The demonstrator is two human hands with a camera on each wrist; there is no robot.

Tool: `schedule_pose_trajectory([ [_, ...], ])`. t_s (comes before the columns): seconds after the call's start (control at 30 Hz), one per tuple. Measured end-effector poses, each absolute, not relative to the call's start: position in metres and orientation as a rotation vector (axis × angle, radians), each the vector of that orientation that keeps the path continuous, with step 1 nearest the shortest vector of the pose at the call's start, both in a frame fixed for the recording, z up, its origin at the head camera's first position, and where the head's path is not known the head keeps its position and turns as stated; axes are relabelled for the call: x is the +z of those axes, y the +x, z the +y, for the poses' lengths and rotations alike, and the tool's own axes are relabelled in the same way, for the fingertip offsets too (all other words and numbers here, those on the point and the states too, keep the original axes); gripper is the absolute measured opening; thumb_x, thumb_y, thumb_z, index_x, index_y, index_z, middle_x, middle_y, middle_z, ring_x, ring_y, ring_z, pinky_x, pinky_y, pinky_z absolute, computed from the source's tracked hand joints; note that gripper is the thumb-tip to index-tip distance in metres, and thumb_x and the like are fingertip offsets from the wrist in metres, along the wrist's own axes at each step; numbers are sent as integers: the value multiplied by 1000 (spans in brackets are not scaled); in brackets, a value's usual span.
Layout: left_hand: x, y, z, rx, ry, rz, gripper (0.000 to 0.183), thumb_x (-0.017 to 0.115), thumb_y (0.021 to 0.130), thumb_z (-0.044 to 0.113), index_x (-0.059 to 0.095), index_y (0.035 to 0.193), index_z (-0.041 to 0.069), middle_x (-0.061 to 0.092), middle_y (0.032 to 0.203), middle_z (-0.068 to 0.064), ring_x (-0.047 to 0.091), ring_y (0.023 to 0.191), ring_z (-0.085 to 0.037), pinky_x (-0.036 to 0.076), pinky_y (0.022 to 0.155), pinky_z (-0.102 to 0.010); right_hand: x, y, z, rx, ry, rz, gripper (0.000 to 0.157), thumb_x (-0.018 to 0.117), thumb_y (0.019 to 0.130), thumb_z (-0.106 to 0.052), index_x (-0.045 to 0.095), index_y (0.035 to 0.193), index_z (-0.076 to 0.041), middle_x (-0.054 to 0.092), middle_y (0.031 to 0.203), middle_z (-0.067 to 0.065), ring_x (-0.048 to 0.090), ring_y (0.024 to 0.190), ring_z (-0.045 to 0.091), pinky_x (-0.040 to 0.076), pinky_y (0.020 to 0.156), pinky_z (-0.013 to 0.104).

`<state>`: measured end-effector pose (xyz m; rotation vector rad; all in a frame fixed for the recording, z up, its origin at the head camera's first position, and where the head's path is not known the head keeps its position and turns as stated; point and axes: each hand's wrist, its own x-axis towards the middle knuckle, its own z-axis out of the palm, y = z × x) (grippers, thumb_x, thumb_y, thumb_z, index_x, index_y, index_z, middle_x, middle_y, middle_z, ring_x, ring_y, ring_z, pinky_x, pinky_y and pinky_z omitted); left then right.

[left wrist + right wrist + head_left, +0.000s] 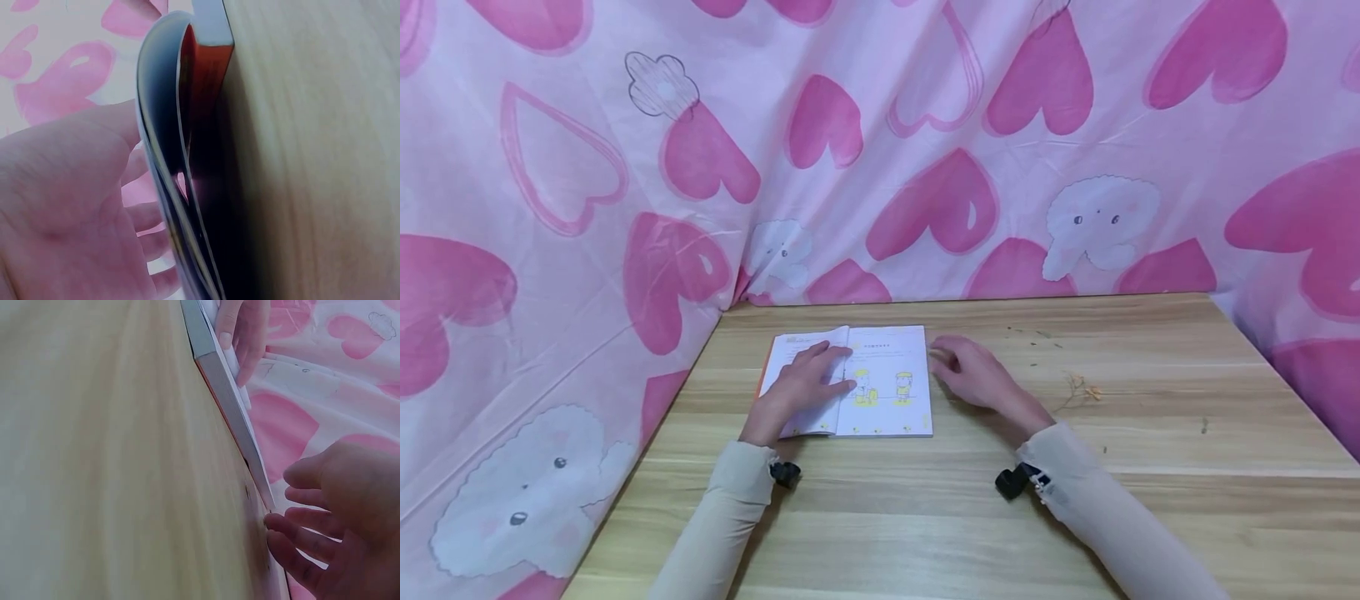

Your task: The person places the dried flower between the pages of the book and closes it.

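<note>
An open picture book (880, 420) lies on the table, its right page printed with text and yellow cartoon figures. My left hand (801, 385) rests over the left page, fingers spread toward the centre fold, covering part of it. In the left wrist view, the pages on that side (145, 94) bow up above the orange cover (209, 78), with the palm beside them. Just off the book's right edge is my right hand (977, 373), its fingers loosely bent and holding nothing. The right wrist view shows its fingertips near a corner of the thick page block (228, 403).
Dried flower sprigs (1084, 390) and small plant bits (1043, 334) lie on the wooden table (925, 517) to the right. A pink heart-print cloth (850, 208) hangs along the back and both sides. Each wrist wears a small black camera.
</note>
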<state>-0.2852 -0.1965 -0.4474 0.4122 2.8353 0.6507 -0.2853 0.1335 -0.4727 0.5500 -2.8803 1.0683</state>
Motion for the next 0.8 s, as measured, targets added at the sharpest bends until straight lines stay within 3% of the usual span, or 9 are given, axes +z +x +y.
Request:
schedule_pose_trajectory([
  [0.13, -448, -286, -196, 651, 400, 2838, 66, 72, 102, 47, 50, 161, 27, 31, 177, -17, 25, 165, -44, 23, 127, -76, -471, -278, 149, 1040, 531, -2885, 43, 71, 105, -21, 66, 146, -9, 72, 130, 10, 68, 104, 21, 61, 94, 46],
  [0.33, -447, -285, -196, 647, 396, 2841, 66, 73, 102, 47, 51, 161, 27, 32, 177, -17, 26, 165, -44, 23, 127, -76, -471, -267, 177, 980, 537, -2870, 39, 73, 104, -19, 69, 141, -8, 75, 120, 8, 71, 103, 21, 62, 92, 46],
  [0.63, -447, -285, -197, 640, 409, 2853, 65, 72, 103, 47, 51, 161, 27, 33, 177, -17, 27, 165, -44, 24, 127, -76, -464, -246, 214, 836, 406, -2903, 23, 76, 100, -16, 74, 122, -7, 76, 100, 5, 69, 88, 18, 57, 74, 36],
  [0.8, -447, -286, -196, 623, 405, 2852, 65, 71, 103, 49, 51, 161, 28, 33, 177, -17, 27, 165, -44, 25, 127, -75, -460, -233, 231, 729, 268, -2992, 34, 74, 101, -21, 69, 129, -4, 71, 93, 4, 64, 84, 19, 54, 73, 39],
])
